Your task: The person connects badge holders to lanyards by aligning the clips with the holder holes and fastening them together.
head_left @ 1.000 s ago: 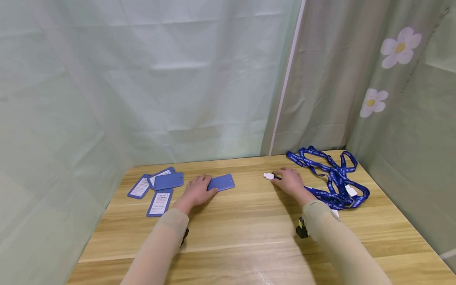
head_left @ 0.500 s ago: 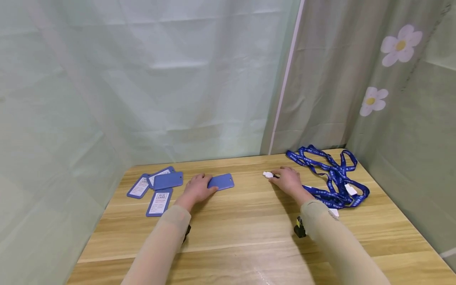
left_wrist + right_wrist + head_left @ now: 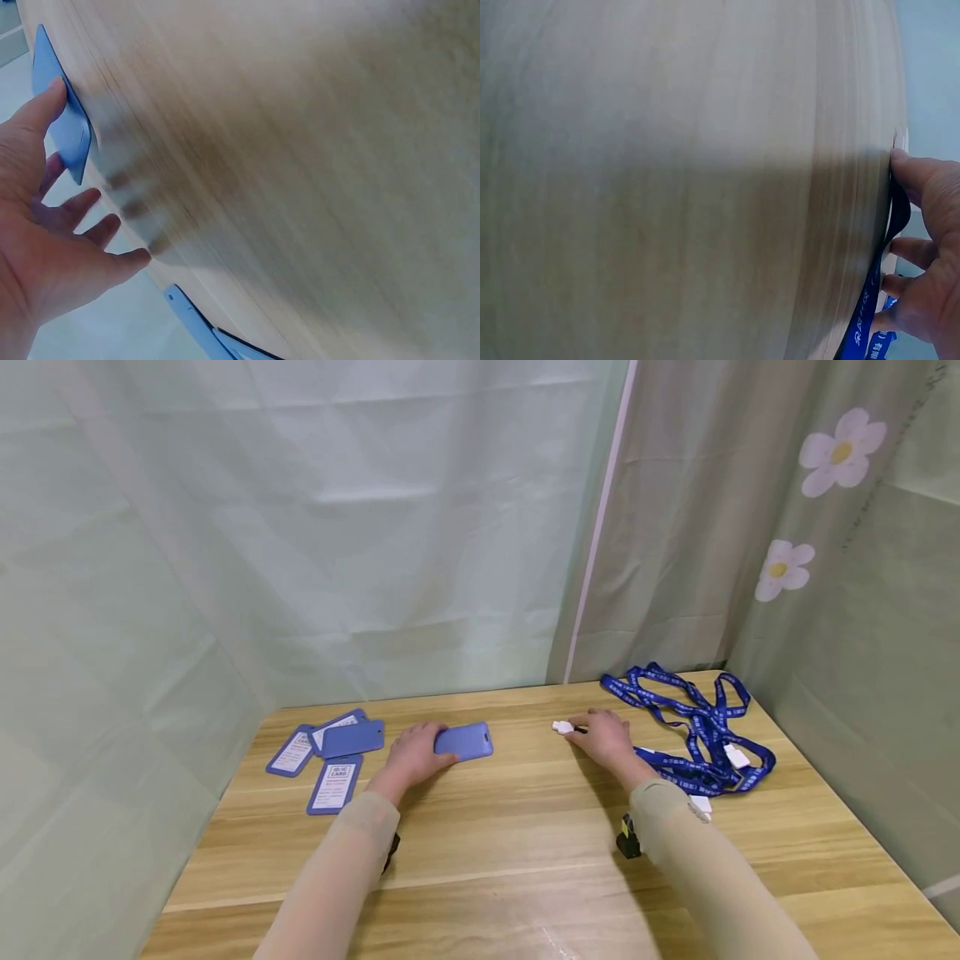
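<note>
My left hand (image 3: 414, 754) pinches the left end of a blue badge holder (image 3: 465, 741), its slotted end pointing right. In the left wrist view the thumb (image 3: 51, 105) lies on the holder's near face, and the holder stands tilted over the wood. The other fingers are spread beside it. On the right, my right hand (image 3: 606, 739) pinches a dark blue lanyard (image 3: 870, 292) close to its white plastic clip (image 3: 562, 727), which sticks out leftward past the fingertips. The lanyard's printed strap trails beneath that hand toward the lanyard pile. Some distance separates holder and clip.
Several more blue badge holders (image 3: 334, 785) lie at the left, some overlapping, some with white ID cards showing. A tangle of blue lanyards (image 3: 701, 727) with white clips (image 3: 737, 757) covers the table's back right. Curtains (image 3: 420, 568) hang right behind the wooden table (image 3: 495, 877).
The badge holder has tipped up slightly in my left hand, and the thumb now overlaps its near face. My right hand and the clip stay nearly in place.
</note>
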Tool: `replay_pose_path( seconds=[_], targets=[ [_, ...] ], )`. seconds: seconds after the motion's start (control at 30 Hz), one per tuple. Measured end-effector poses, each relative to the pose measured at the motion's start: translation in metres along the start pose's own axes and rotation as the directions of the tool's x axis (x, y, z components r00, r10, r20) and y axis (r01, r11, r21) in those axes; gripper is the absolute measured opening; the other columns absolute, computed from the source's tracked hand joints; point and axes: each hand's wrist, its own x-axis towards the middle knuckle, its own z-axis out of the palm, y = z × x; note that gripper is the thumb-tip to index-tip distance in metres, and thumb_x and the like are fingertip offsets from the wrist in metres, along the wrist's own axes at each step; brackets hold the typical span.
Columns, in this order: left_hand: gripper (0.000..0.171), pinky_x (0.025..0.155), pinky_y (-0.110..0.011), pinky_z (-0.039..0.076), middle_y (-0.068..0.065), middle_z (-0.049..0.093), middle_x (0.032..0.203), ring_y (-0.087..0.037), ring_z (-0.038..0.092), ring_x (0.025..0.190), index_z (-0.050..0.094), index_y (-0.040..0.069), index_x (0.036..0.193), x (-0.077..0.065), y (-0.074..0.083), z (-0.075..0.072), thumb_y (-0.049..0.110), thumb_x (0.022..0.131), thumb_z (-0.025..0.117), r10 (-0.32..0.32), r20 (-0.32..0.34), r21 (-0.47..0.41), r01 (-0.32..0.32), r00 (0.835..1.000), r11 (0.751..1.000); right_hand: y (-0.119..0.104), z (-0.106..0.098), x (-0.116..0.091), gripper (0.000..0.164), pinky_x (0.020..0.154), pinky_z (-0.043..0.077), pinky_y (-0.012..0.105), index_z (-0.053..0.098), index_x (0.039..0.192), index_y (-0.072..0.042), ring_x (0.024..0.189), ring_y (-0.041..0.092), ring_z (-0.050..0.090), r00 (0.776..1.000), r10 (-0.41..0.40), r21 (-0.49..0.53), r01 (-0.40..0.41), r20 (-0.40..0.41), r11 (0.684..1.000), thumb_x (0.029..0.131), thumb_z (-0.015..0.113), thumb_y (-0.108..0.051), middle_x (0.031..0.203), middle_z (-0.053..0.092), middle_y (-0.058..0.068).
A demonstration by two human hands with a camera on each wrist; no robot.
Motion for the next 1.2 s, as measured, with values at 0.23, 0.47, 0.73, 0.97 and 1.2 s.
replay_pose_path(
  seconds=[0.23, 0.47, 0.73, 0.97, 1.2],
  targets=[
    [0.069, 0.115, -0.055, 0.034, -0.020, 0.052, 0.147, -0.042, 0.044, 0.136, 0.049, 0.005, 0.148, 0.003, 0.002, -0.003, 0.030, 0.091, 0.080, 0.027, -0.051, -0.027, -0.028, 0.998, 0.999, 0.001, 0.000, 0.000, 0.041, 0.111, 0.014, 0.079, 0.069, 0.135, -0.011, 0.140, 0.052, 0.037, 1.000, -0.014, 0.010, 0.015, -0.009, 1.000, 0.100, 0.068, -0.033, 0.150, 0.048, 0.029],
    [0.051, 0.113, -0.056, 0.037, -0.017, 0.054, 0.145, -0.040, 0.047, 0.134, 0.057, 0.011, 0.145, 0.004, -0.001, -0.005, 0.026, 0.099, 0.071, 0.056, -0.090, -0.012, -0.057, 0.994, 0.998, 0.002, 0.001, 0.000, 0.042, 0.111, 0.013, 0.079, 0.069, 0.134, -0.010, 0.141, 0.053, 0.036, 1.000, -0.011, 0.014, 0.012, -0.004, 1.000, 0.099, 0.069, -0.033, 0.151, 0.046, 0.030],
    [0.029, 0.105, -0.054, 0.045, -0.009, 0.067, 0.129, -0.033, 0.059, 0.122, 0.074, 0.015, 0.126, 0.001, 0.003, -0.013, 0.029, 0.102, 0.065, 0.111, -0.200, -0.005, -0.114, 0.974, 0.993, 0.002, 0.001, 0.001, 0.040, 0.111, 0.013, 0.079, 0.069, 0.135, -0.012, 0.141, 0.053, 0.036, 1.000, -0.014, 0.000, 0.014, -0.001, 1.000, 0.101, 0.067, -0.033, 0.150, 0.047, 0.029],
    [0.022, 0.096, -0.049, 0.053, -0.001, 0.074, 0.119, -0.027, 0.068, 0.112, 0.079, 0.020, 0.118, -0.005, 0.006, -0.010, 0.025, 0.098, 0.072, 0.219, -0.166, 0.130, -0.198, 0.962, 0.971, 0.000, 0.000, 0.000, 0.041, 0.111, 0.014, 0.079, 0.069, 0.135, -0.012, 0.141, 0.052, 0.036, 1.000, -0.017, 0.004, 0.017, 0.000, 1.000, 0.100, 0.068, -0.034, 0.150, 0.048, 0.028],
    [0.020, 0.097, -0.047, 0.052, -0.002, 0.072, 0.114, -0.026, 0.066, 0.107, 0.079, 0.020, 0.115, -0.010, 0.008, -0.002, 0.025, 0.096, 0.075, 0.263, -0.089, 0.168, -0.246, 0.961, 0.955, -0.001, -0.003, -0.002, 0.041, 0.111, 0.015, 0.078, 0.068, 0.136, -0.011, 0.140, 0.052, 0.037, 1.000, -0.021, 0.004, 0.021, 0.012, 1.000, 0.101, 0.066, -0.033, 0.150, 0.047, 0.029]
  ],
)
